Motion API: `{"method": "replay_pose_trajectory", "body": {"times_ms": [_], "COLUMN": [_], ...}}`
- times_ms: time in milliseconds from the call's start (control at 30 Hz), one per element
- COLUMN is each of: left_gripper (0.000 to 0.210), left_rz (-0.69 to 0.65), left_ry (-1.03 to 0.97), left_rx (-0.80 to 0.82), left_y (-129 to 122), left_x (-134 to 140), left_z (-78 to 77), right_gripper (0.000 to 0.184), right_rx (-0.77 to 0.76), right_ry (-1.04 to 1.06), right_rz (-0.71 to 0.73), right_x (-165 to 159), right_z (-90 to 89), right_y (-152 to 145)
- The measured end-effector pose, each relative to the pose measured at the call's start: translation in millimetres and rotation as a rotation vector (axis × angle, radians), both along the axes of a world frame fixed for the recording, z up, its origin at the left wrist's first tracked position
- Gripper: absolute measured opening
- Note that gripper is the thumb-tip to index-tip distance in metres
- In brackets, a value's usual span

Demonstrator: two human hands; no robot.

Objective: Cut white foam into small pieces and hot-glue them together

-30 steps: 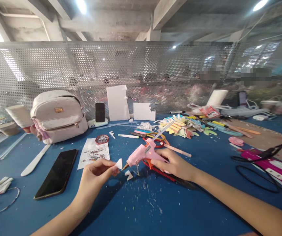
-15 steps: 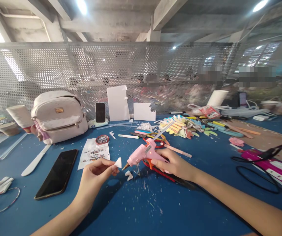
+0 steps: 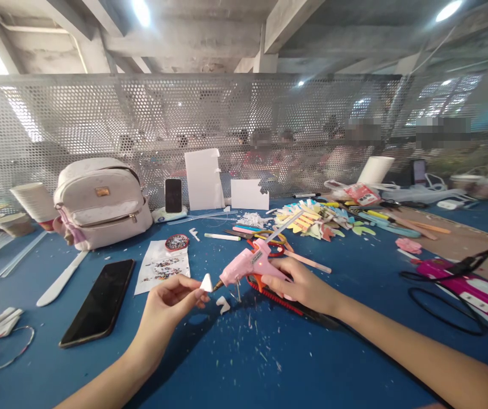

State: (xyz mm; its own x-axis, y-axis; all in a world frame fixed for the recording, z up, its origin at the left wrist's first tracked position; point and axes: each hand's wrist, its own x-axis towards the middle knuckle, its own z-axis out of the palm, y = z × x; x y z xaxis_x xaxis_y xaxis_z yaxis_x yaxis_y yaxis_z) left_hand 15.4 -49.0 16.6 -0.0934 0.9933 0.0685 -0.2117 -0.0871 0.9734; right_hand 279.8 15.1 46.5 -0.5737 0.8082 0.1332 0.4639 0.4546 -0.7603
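Observation:
Between thumb and fingers, my left hand (image 3: 175, 296) pinches a small white triangular piece (image 3: 207, 283). My right hand (image 3: 297, 284) is wrapped round the handle of a pink hot glue gun (image 3: 244, 266), with fingers by its orange trigger. A clear glue stick (image 3: 285, 226) sticks out of the gun's back end. The metal nozzle points left and down, its tip at or very near the lower right edge of the white piece; whether they touch I cannot tell. Just below the nozzle, a white notched piece (image 3: 222, 305) lies on the blue table (image 3: 244, 363).
A black phone (image 3: 99, 301) and a paper with beads (image 3: 152, 272) lie left, before a white backpack (image 3: 103, 204). Behind the gun are scissors (image 3: 280, 247) and a heap of coloured cutouts (image 3: 316, 218). At right sits a magenta power strip (image 3: 467, 287) with black cables.
The white piece in my left hand has shifted slightly right, closer to the nozzle tip. My right hand and the glue gun stay almost where they were.

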Motion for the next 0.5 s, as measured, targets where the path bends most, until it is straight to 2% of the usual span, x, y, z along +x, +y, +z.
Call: {"method": "replay_pose_trajectory", "body": {"times_ms": [500], "left_gripper": [0.027], "left_rz": [0.024], "left_ry": [0.002], "left_rx": [-0.018], "left_y": [0.0], "left_x": [0.9], "left_z": [1.5], "right_gripper": [0.044], "right_rx": [-0.076], "right_ry": [0.070], "right_rz": [0.028], "right_x": [0.1], "right_z": [2.8], "right_y": [-0.9]}}
